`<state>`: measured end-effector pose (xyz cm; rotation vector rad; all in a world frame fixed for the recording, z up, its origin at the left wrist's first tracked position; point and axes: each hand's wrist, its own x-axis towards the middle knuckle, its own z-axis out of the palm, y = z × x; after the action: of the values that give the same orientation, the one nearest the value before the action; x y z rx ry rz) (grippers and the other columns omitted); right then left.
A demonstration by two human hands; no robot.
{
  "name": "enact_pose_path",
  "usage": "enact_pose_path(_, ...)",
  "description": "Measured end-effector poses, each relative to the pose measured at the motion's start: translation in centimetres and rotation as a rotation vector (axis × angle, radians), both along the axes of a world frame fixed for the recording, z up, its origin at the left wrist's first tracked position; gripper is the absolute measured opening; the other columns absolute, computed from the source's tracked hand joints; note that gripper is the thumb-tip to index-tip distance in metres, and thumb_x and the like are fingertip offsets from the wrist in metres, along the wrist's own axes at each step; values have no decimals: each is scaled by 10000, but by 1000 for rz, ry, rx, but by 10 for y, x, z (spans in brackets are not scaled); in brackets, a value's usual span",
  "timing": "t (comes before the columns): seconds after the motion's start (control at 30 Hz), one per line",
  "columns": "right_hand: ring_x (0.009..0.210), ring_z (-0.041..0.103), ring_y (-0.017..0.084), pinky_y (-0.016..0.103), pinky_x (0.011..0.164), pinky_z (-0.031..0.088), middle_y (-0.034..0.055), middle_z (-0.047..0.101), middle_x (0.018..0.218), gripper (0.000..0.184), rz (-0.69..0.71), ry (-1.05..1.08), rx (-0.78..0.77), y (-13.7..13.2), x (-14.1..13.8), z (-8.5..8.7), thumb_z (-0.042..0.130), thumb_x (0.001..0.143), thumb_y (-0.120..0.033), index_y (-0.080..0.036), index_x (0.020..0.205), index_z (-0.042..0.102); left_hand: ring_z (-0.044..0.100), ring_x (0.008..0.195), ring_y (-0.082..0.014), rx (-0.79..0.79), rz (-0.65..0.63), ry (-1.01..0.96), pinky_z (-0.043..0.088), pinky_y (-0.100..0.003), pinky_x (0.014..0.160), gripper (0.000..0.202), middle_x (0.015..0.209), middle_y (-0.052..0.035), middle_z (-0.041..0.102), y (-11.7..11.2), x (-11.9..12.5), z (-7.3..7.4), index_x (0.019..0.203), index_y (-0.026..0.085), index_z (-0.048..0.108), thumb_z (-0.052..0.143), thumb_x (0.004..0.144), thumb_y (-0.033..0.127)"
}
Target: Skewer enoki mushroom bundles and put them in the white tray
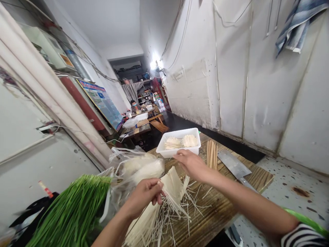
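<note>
My left hand [144,197] is closed in a pinch on a bunch of white enoki mushroom strands [169,192] that fans out over the wooden table [218,209]. My right hand [191,164] reaches forward above the strands toward the white plastic tray [177,151]; its fingers curl and I cannot see what, if anything, they hold. The tray contains two small skewered bundles of mushroom [181,141]. Loose strands litter the wood under both hands.
A bundle of bamboo skewers [212,154] and a cleaver [235,166] lie to the right of the tray. A clear bag of mushrooms [138,168] and a pile of green chives [74,209] sit left. A person sits far down the corridor [134,105].
</note>
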<state>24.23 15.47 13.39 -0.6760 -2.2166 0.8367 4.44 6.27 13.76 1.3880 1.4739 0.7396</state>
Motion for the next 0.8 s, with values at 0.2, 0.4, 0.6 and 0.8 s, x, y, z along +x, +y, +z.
enact_pose_path(0.2,780,627,148,218,727,433,39,702,838,211,282,-251,189,42,11,8,569,782,-73,-167,898,719,428,386,-46,-38,-83,7,244,-176,400,358,508,18,566,3,1,9,737,119,621,546,785,466)
enact_pose_path(0.4,565,623,105,172,568,422,4,697,683,221,241,-345,184,62,19,18,548,770,-61,-151,846,736,484,377,-91,-100,9,175,303,-207,390,677,647,-8,647,12,-1,13,1258,123,438,576,713,500)
enact_pose_path(0.6,511,618,83,152,523,435,-32,670,630,191,111,-455,152,110,23,47,567,756,-55,-141,823,724,435,380,-82,62,10,482,291,-219,429,387,548,5,607,65,-15,38,691,144,674,567,677,516)
enact_pose_path(0.8,644,619,113,259,586,518,13,657,816,175,-103,-581,185,194,16,66,570,879,-273,-113,919,629,350,403,-67,226,-12,367,247,-217,419,392,516,-8,587,170,-12,60,679,114,712,616,645,493)
